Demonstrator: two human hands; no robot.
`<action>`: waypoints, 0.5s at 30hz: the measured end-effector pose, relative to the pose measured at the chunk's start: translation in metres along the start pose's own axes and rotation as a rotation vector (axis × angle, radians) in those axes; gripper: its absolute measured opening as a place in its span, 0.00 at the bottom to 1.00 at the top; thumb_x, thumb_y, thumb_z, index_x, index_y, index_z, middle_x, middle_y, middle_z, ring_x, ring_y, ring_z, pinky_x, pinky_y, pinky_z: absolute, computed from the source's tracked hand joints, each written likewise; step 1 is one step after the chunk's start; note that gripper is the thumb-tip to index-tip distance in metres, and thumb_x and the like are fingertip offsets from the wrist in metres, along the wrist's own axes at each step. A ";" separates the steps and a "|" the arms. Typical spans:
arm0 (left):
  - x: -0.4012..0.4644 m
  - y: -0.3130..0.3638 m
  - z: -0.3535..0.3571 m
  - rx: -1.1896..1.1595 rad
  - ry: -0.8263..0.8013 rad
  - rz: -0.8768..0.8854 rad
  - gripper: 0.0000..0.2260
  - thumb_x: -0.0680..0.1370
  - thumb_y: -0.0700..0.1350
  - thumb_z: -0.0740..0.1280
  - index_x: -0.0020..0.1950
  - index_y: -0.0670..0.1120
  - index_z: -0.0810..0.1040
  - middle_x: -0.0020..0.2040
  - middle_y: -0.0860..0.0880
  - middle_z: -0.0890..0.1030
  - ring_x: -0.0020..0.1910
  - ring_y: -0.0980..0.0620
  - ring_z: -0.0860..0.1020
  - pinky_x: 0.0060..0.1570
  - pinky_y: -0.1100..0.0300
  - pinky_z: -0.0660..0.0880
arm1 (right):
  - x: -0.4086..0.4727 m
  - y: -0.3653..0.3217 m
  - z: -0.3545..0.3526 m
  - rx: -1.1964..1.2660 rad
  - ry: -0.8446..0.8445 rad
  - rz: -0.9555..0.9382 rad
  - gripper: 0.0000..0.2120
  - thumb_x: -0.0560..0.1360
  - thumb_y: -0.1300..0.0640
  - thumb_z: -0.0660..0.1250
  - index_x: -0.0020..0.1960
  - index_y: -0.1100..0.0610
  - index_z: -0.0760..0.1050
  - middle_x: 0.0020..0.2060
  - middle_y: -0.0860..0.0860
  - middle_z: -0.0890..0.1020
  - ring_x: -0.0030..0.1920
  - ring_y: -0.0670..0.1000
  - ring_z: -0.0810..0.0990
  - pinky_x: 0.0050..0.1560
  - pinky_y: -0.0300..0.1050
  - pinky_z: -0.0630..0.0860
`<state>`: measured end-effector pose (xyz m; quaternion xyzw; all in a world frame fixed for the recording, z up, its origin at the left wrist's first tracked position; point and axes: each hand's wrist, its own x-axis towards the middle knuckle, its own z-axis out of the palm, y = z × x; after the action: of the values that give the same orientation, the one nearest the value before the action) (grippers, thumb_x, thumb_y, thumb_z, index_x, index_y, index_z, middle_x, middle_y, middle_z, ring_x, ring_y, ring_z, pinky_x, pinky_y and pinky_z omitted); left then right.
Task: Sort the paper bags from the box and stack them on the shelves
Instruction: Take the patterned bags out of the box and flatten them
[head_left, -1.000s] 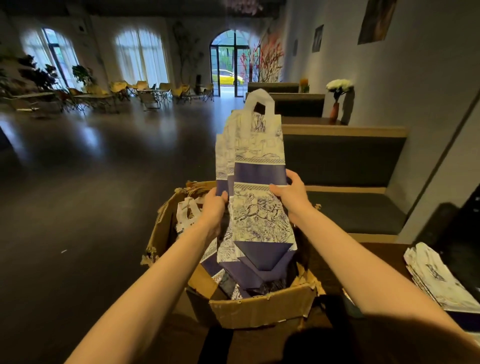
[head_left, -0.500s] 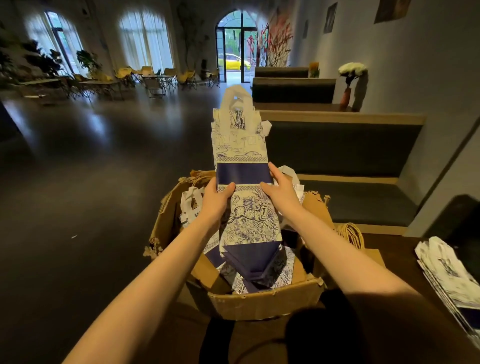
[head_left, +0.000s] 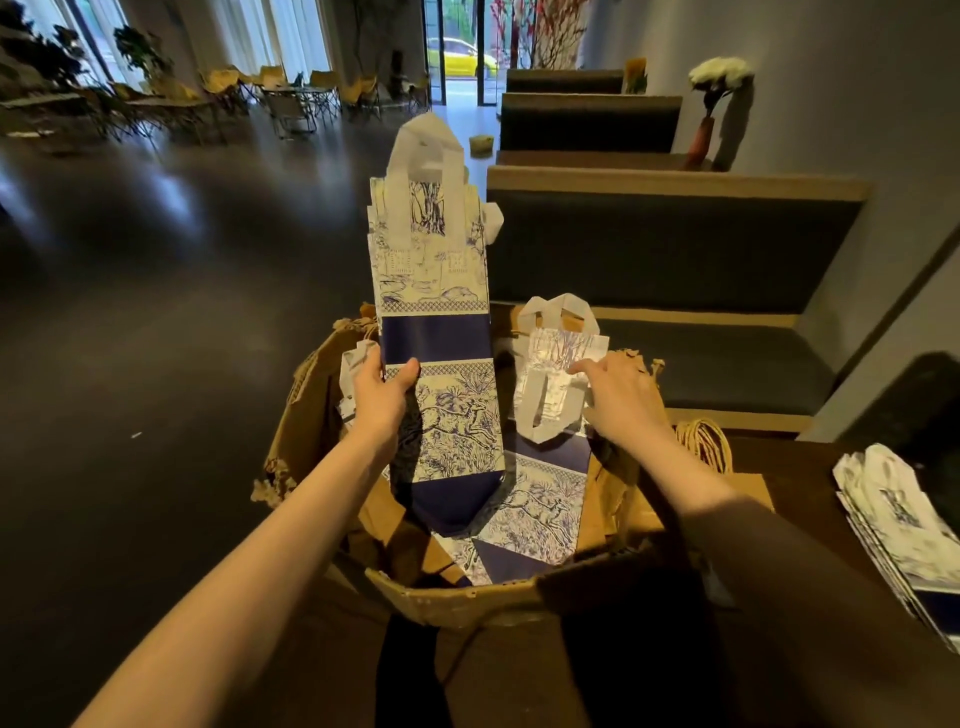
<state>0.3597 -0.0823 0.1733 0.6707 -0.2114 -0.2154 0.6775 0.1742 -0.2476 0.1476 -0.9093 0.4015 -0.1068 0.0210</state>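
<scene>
Left hand (head_left: 382, 400) alone grips the upright bag bundle (head_left: 434, 332), which could fan out; right hand (head_left: 621, 402), open, touches the bag (head_left: 550, 395) at 3 o'clock

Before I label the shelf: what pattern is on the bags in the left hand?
White with blue line drawings and solid navy bands on the bags the left hand holds; head view.

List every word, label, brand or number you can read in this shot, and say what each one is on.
No text can be read.
Bundle of paper bags held in the left hand: blue drawings of trees and a deer, no words.
Bag in the cardboard box touched by the right hand: the same print, no words.
Stack of bags at right: too blurred to tell.
</scene>
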 end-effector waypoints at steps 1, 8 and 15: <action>0.000 -0.002 0.000 0.005 -0.003 0.002 0.20 0.80 0.37 0.61 0.71 0.42 0.66 0.62 0.50 0.72 0.63 0.50 0.72 0.59 0.60 0.71 | 0.001 0.000 0.003 -0.088 -0.016 -0.029 0.25 0.74 0.53 0.68 0.69 0.48 0.66 0.61 0.55 0.72 0.61 0.56 0.70 0.57 0.47 0.68; 0.005 -0.009 -0.004 0.017 -0.018 -0.016 0.18 0.80 0.36 0.60 0.70 0.43 0.67 0.58 0.50 0.75 0.52 0.56 0.74 0.38 0.74 0.73 | 0.008 -0.004 0.025 -0.382 -0.058 -0.137 0.15 0.78 0.56 0.63 0.64 0.47 0.73 0.60 0.54 0.70 0.63 0.57 0.66 0.57 0.46 0.65; 0.008 -0.012 -0.015 0.017 0.014 -0.023 0.16 0.80 0.35 0.60 0.67 0.43 0.70 0.57 0.48 0.77 0.53 0.53 0.75 0.41 0.69 0.72 | 0.011 -0.003 0.017 -0.256 0.128 -0.105 0.09 0.80 0.56 0.60 0.58 0.58 0.73 0.54 0.56 0.75 0.51 0.53 0.74 0.46 0.43 0.70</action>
<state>0.3746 -0.0748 0.1610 0.6804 -0.2007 -0.2167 0.6707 0.1870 -0.2547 0.1334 -0.9156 0.3645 -0.1137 -0.1264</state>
